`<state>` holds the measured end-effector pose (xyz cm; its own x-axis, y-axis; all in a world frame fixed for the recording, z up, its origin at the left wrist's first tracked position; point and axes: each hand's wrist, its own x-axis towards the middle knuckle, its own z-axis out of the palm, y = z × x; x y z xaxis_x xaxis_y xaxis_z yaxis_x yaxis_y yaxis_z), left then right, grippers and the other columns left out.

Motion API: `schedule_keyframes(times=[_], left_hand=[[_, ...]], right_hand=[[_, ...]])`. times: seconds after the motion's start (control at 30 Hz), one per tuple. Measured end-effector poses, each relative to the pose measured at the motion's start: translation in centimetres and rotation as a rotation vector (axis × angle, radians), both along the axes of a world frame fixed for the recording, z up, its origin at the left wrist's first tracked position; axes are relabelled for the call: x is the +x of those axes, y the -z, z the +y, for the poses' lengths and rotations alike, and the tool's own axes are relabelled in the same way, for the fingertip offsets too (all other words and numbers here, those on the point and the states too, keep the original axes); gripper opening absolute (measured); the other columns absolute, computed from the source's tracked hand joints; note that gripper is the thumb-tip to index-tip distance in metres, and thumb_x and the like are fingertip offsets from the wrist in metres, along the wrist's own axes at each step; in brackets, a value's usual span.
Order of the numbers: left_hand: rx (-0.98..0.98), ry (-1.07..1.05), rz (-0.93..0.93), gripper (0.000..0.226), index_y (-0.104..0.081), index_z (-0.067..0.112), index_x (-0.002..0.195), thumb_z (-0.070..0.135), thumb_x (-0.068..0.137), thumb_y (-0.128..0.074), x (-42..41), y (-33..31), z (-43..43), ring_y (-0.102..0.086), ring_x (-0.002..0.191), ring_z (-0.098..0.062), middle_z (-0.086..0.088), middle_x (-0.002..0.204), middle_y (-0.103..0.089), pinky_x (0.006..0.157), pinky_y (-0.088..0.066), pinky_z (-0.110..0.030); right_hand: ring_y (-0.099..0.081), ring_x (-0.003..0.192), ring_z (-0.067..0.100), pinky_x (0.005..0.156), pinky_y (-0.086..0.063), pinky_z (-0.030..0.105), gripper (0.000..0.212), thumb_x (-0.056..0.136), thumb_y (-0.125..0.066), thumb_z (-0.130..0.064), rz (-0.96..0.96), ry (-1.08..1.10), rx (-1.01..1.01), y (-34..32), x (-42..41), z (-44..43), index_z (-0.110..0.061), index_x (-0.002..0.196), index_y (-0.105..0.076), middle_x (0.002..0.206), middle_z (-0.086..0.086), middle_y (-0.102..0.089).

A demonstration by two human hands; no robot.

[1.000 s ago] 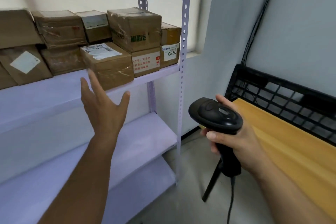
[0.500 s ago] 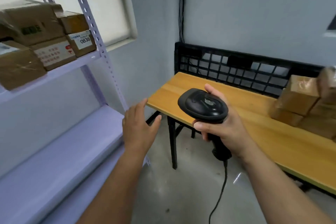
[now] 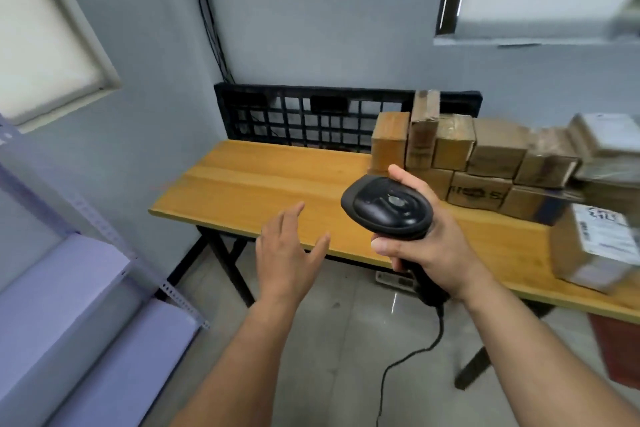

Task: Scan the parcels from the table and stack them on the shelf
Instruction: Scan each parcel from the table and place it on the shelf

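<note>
My right hand (image 3: 429, 246) grips the handle of a black barcode scanner (image 3: 386, 206), whose head points toward me over the front edge of the wooden table (image 3: 263, 180). My left hand (image 3: 287, 253) hovers empty with fingers spread, just in front of the table edge. Several brown cardboard parcels (image 3: 485, 156) are stacked along the back right of the table. A larger parcel with a white label (image 3: 595, 246) sits near the front right edge. The lilac shelf (image 3: 62, 288) shows at the left, with its lower boards bare.
A black plastic crate (image 3: 304, 118) stands upright against the wall behind the table. The scanner's cable (image 3: 408, 357) hangs down to the grey floor. A power strip (image 3: 394, 279) lies under the table. Windows are on the left and upper right walls.
My view has swung right from the shelf to the table. My left hand dropped from the shelf's parcels and now hovers before the table edge. The scanner stays in my right hand.
</note>
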<state>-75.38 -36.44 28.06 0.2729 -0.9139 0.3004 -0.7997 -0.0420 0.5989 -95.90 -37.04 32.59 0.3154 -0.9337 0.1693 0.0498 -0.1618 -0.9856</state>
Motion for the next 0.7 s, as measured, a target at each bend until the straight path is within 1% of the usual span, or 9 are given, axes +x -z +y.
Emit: schedule_keyframes(times=[0.1,0.17,0.3,0.4,0.57,0.7], left_hand=[[0.023,0.068,0.03,0.064,-0.041,0.022,0.144,0.044,0.088,-0.065,-4.5,0.6,-0.6,-0.039,0.129,-0.02,-0.001,0.137,-0.049,0.106,-0.03,-0.037],[0.039,0.11,0.037,0.065,-0.04,0.023,0.144,0.045,0.089,-0.063,-7.0,0.8,-1.0,-0.038,0.13,-0.019,0.0,0.139,-0.048,0.107,-0.03,-0.036],[0.055,0.203,0.032,0.064,-0.038,0.024,0.145,0.047,0.089,-0.061,-11.1,1.0,-2.3,-0.037,0.131,-0.014,0.004,0.141,-0.045,0.106,-0.03,-0.032],[0.071,0.274,0.037,0.064,-0.039,0.024,0.145,0.047,0.09,-0.061,-13.8,1.5,-3.7,-0.038,0.131,-0.015,0.003,0.142,-0.045,0.105,-0.03,-0.031],[0.125,0.399,0.063,0.064,-0.036,0.025,0.146,0.046,0.09,-0.061,-19.2,2.2,-6.6,-0.035,0.132,-0.013,0.004,0.144,-0.042,0.108,-0.032,-0.032],[0.193,0.503,0.063,0.065,-0.032,0.027,0.148,0.047,0.091,-0.059,-23.9,2.7,-9.1,-0.033,0.135,-0.013,0.005,0.147,-0.04,0.111,-0.033,-0.034]], right_hand=[[-0.067,0.067,0.018,0.048,-0.055,0.034,0.099,0.06,-0.09,-0.01,0.007,0.061,0.016,0.4,-4.4,0.4,-0.037,0.142,-0.042,0.122,-0.001,-0.063],[-0.066,0.062,0.014,0.048,-0.054,0.032,0.097,0.058,-0.086,-0.01,0.007,0.117,0.025,0.5,-6.8,0.7,-0.037,0.141,-0.042,0.124,0.003,-0.062],[-0.063,0.055,0.013,0.047,-0.053,0.03,0.098,0.059,-0.082,-0.01,0.022,0.243,0.015,1.1,-10.9,1.0,-0.032,0.144,-0.039,0.124,0.006,-0.061],[-0.062,0.052,0.017,0.047,-0.053,0.03,0.1,0.059,-0.082,-0.011,0.03,0.321,0.032,1.9,-13.5,0.9,-0.03,0.146,-0.037,0.122,0.01,-0.062],[-0.06,0.049,0.025,0.046,-0.051,0.032,0.1,0.059,-0.084,-0.011,0.035,0.459,0.066,3.6,-18.3,0.4,-0.034,0.145,-0.039,0.118,0.015,-0.063],[-0.058,0.048,0.026,0.045,-0.05,0.031,0.095,0.059,-0.083,-0.013,0.039,0.602,0.1,4.0,-22.3,-0.1,-0.041,0.139,-0.042,0.113,0.014,-0.065]])
